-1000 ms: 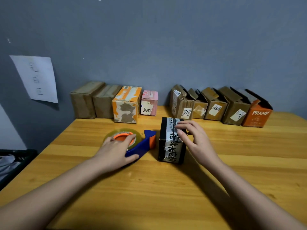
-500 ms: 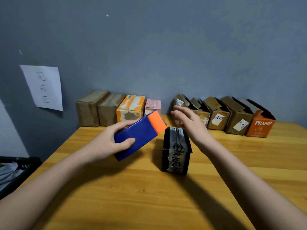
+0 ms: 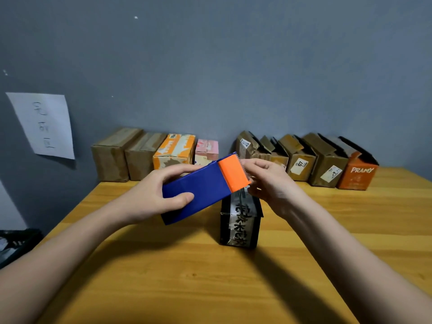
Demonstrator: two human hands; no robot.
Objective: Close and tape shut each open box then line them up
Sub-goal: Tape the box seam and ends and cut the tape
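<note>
Head view: black box (image 3: 239, 220) stands mid-bench (image 3: 210, 284), flaps closed. Left hand (image 3: 149, 197) grips blue-orange tape dispenser (image 3: 203, 187) above it. Right hand (image 3: 271, 183) pinches at the dispenser's serrated end. Other boxes (image 3: 323, 163) line the wall.

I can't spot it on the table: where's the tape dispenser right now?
In the head view the tape dispenser is off the table, held in the left hand just above the black box, centre frame.

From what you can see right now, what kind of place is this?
Probably a small home packing corner: cardboard boxes lined along a grey wall, a tape dispenser in the left hand, and a handwritten paper sign.
</note>
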